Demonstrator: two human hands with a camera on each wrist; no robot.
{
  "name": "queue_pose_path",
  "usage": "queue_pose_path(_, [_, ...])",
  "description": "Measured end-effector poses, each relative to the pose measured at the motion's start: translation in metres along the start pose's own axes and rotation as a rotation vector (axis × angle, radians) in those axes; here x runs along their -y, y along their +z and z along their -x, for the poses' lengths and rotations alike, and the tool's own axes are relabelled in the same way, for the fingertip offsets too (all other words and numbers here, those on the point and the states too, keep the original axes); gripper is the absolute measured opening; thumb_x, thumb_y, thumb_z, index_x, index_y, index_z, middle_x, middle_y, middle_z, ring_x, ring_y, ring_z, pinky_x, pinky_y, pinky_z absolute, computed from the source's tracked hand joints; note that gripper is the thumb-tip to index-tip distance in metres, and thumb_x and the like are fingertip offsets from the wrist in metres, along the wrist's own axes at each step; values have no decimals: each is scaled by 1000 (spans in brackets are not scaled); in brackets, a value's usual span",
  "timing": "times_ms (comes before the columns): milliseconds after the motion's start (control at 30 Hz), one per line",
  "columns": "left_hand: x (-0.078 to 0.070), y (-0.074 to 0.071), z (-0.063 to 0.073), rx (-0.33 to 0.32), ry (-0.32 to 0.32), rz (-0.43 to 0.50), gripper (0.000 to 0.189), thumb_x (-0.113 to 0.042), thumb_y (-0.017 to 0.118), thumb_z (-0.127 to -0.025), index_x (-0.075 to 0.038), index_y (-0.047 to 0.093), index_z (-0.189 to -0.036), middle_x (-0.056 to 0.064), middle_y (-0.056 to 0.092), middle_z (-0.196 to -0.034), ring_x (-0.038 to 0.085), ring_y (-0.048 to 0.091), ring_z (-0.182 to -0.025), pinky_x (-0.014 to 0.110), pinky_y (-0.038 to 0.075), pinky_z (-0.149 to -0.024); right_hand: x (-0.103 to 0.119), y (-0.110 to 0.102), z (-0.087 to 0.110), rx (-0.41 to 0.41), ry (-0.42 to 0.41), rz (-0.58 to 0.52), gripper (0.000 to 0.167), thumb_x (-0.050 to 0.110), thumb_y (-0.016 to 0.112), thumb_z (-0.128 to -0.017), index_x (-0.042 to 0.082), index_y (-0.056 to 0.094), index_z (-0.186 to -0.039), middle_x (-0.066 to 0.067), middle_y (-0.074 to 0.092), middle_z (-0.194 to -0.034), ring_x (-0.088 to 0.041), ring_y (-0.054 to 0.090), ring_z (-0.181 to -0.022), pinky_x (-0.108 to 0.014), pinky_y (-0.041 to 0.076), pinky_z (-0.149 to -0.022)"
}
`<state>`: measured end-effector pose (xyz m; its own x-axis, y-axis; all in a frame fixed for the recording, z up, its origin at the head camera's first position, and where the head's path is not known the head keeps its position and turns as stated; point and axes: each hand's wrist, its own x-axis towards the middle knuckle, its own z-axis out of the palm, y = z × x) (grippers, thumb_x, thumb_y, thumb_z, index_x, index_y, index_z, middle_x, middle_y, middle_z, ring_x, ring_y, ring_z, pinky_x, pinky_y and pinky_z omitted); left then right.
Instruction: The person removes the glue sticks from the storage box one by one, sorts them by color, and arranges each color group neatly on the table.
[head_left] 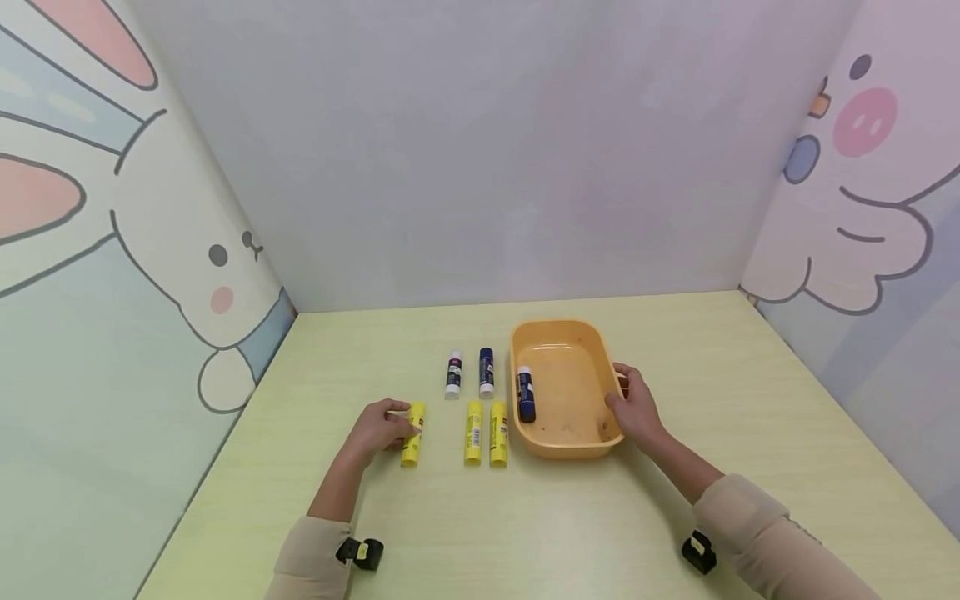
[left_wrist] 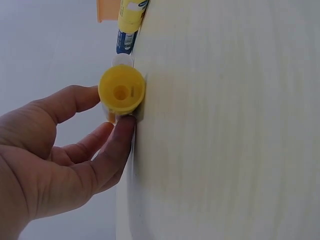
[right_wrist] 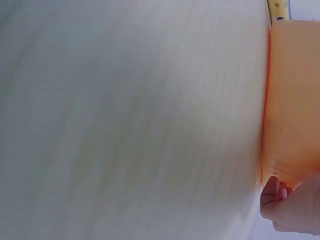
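Observation:
My left hand (head_left: 381, 430) pinches a yellow glue stick (head_left: 411, 448) between thumb and fingers as it lies on the table. In the left wrist view, the round yellow end of that stick (left_wrist: 121, 90) faces the camera. The right hand (head_left: 637, 410) grips the right rim of an orange plastic basin (head_left: 566, 379), thumb over the edge and fingers outside. Along the basin's left inner wall lies a dark blue glue stick with a white end (head_left: 527, 396). The right wrist view shows the basin's outer wall (right_wrist: 295, 100) beside the curled fingers (right_wrist: 270, 192).
Two more yellow glue sticks, one (head_left: 473, 433) beside the other (head_left: 498, 433), lie left of the basin. Behind them are a white-capped glue stick (head_left: 453, 375) and a dark blue one (head_left: 487, 372). Cartoon-printed panels (head_left: 480, 158) wall the pale table (head_left: 480, 533) at the back and sides.

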<state>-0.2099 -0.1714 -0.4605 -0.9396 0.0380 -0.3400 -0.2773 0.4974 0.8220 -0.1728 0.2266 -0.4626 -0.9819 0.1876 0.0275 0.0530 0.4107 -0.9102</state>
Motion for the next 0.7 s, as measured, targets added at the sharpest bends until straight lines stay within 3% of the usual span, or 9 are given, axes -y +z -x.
queue_pose_path(200, [-1, 1, 1, -5, -18, 5, 50, -9, 75, -78, 1, 53, -122, 12, 62, -93, 20, 59, -72, 30, 52, -63, -2, -1, -1, 4, 2, 2, 52, -5, 43, -87, -6, 28, -137, -30, 43, -123, -40, 45, -111, -49, 45, -87])
queue_pose_path(400, [-3, 5, 6, 4, 13, 1, 50, -6, 74, -77, 3, 53, -122, 12, 62, -92, 19, 60, -72, 32, 53, -63, -2, -1, 0, 5, -3, -7, 52, -5, 42, -87, -6, 28, -137, -30, 42, -124, -40, 45, -112, -50, 45, -87])
queue_pose_path(700, [-8, 5, 8, -13, 6, 11, 50, -4, 73, -76, 3, 53, -122, 12, 61, -89, 20, 60, -70, 33, 54, -64, 2, -1, -1, 12, 19, 0, 51, -4, 42, -88, -6, 28, -138, -30, 42, -125, -40, 44, -113, -50, 43, -90])
